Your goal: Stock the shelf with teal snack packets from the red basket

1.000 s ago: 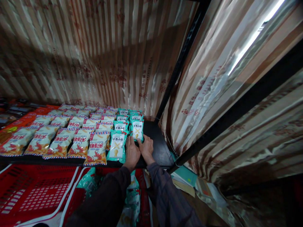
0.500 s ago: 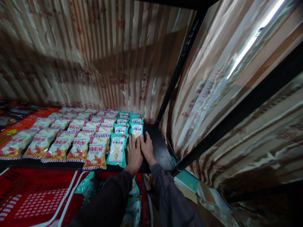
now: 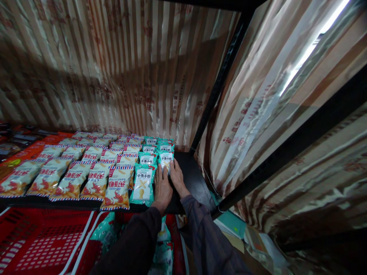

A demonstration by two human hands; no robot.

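A teal snack bag [image 3: 165,159] lies in the rightmost row on the black shelf [image 3: 197,185]. My left hand [image 3: 163,189] rests at its near end, fingers stretched forward and flat, touching its lower part. Along the bag's right edge lies my right hand [image 3: 179,178], its fingers extended and the tips against the side. Both hands look open, with the bag between them rather than gripped. Just left of my left hand is a larger-looking teal bag [image 3: 142,185], face up at the front of its row. My palms are hidden from above.
White-and-orange snack bags [image 3: 119,187] fill rows to the left, then orange packs [image 3: 25,152]. Below the shelf are a red basket [image 3: 43,244] and more teal bags [image 3: 164,252] in a red container. A black post [image 3: 213,91] and striped curtain [image 3: 137,68] bound the corner.
My right hand has shifted slightly left, and its fingers now lie closer against the bag's right side. My left hand stays nearly in place. The view has tilted a little.
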